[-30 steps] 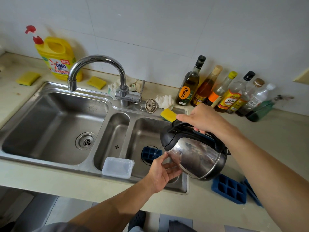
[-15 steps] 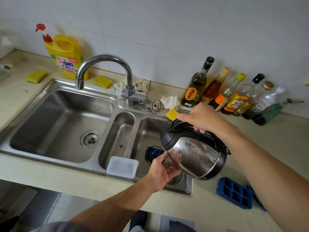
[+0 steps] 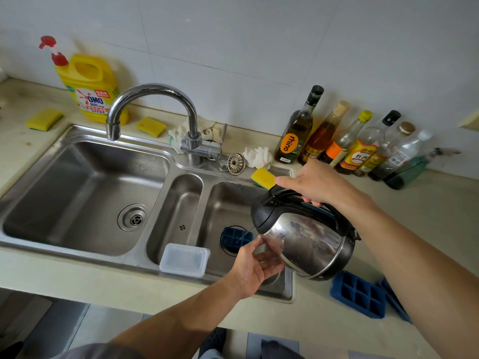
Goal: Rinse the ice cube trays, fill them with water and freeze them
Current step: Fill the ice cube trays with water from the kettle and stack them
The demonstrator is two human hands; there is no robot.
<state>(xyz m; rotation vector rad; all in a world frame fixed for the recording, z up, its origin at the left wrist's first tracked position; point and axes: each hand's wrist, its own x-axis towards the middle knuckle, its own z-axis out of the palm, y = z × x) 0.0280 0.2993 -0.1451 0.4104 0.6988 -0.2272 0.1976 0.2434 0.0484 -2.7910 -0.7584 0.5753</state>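
Kettle of polished steel with black lid and handle, tilted spout-down over right-hand basin of triple sink. Right hand on top, grip wrapped and pressed tight around black handle, forefinger stretched forward along lid. Left hand below and in front, grip loosely spread, fingertips touching lower front of steel body, not clasping anything. Thin stream of water visible leaving spout. Blue ice cube tray lying in right basin over drain opening, directly beneath spout, just ahead of left fingertips and well below right grip; near end of tray hidden behind left hand. Second blue ice cube tray flat on desk to right of sink, just beyond base of kettle, under right forearm; edge of third blue tray showing immediately behind it, mostly hidden. Clear plastic lidded box resting on front rim of sink across narrow middle basin, near left wrist. Chrome faucet swung over large left basin, no flow seen. Yellow detergent jug with red pump and yellow sponges along back edge of desk; row of oil and sauce bottles against tiled wall behind right hand.
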